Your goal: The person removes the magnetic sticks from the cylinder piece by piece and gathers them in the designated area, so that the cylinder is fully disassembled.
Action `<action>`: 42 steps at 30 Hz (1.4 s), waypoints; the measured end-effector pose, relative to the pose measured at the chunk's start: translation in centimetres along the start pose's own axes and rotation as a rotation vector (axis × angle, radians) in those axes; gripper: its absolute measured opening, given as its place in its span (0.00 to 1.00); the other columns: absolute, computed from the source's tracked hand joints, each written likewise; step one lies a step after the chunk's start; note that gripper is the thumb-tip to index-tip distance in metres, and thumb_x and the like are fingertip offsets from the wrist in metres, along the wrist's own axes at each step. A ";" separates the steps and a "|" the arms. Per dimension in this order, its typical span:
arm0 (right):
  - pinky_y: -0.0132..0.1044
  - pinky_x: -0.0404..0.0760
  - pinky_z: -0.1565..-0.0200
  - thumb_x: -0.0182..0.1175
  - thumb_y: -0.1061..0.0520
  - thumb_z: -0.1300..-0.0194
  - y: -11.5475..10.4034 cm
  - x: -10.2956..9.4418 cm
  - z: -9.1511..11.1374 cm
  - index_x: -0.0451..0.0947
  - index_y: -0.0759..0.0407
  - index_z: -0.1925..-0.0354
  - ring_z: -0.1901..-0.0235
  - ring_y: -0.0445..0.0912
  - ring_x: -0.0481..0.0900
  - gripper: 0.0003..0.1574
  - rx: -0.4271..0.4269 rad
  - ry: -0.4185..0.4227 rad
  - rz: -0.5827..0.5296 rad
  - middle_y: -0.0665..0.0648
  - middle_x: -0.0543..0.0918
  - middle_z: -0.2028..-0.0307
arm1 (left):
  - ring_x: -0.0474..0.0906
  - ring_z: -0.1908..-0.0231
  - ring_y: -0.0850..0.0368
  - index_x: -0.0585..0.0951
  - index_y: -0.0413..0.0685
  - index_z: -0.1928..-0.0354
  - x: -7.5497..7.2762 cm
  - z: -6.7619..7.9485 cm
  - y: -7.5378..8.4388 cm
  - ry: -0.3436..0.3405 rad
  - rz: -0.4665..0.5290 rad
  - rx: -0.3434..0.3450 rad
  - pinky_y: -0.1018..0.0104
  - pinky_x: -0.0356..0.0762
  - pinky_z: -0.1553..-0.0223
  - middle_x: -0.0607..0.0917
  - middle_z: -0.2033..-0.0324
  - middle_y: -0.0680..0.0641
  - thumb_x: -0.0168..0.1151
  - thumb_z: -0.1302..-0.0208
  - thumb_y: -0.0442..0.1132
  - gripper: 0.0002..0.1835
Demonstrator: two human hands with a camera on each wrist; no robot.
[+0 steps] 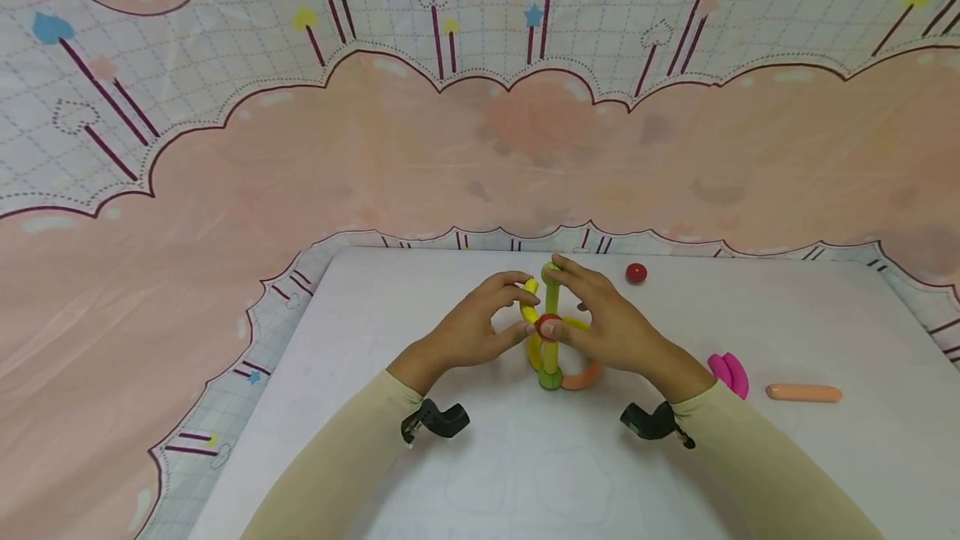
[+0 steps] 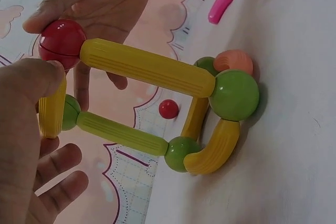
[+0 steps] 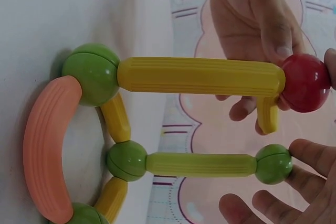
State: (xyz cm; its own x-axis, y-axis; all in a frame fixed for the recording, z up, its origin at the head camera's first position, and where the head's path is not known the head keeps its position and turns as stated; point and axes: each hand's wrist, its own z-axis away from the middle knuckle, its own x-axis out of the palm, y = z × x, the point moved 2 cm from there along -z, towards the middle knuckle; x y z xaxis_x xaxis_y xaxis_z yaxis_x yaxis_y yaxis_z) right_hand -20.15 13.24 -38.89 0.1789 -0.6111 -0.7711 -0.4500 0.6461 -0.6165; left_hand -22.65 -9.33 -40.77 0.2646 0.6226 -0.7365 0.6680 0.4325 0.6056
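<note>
A toy frame of ribbed sticks and balls stands on the white tabletop between both hands. Its base ring joins green balls (image 3: 90, 74) with curved yellow sticks and a curved orange stick (image 3: 44, 148). Two uprights rise from it: a yellow stick (image 2: 149, 69) topped by a red ball (image 2: 62, 44), and a light green stick (image 3: 200, 164) topped by a green ball (image 3: 273, 164). My left hand (image 1: 476, 319) pinches a curved yellow stick (image 2: 51, 111) beside the red ball. My right hand (image 1: 611, 323) steadies the frame, thumb on the red ball and fingertips at the green top ball.
Behind the frame lies a loose red ball (image 1: 636, 273). To the right are pink curved pieces (image 1: 727, 373) and a straight orange stick (image 1: 804, 392), near the right forearm. Patterned cloth (image 1: 450, 157) surrounds the white tabletop (image 1: 525, 473).
</note>
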 end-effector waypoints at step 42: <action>0.55 0.84 0.51 0.70 0.37 0.36 0.6 -0.4 1.8 0.51 0.46 0.19 0.45 0.60 0.80 0.58 0.060 0.027 -0.021 0.53 0.52 0.20 | 0.75 0.42 0.50 0.76 0.46 0.32 -2.5 2.9 -2.3 0.051 -0.025 -0.135 0.53 0.77 0.41 0.76 0.35 0.51 0.78 0.43 0.47 0.37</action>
State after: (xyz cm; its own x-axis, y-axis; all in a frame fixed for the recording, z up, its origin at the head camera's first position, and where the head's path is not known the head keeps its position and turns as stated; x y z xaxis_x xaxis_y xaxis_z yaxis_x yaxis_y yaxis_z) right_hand -18.88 14.67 -39.22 0.1637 -0.6367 -0.7535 -0.3928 0.6586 -0.6418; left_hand -22.84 -13.78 -41.22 0.2110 0.6412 -0.7378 0.5737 0.5299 0.6245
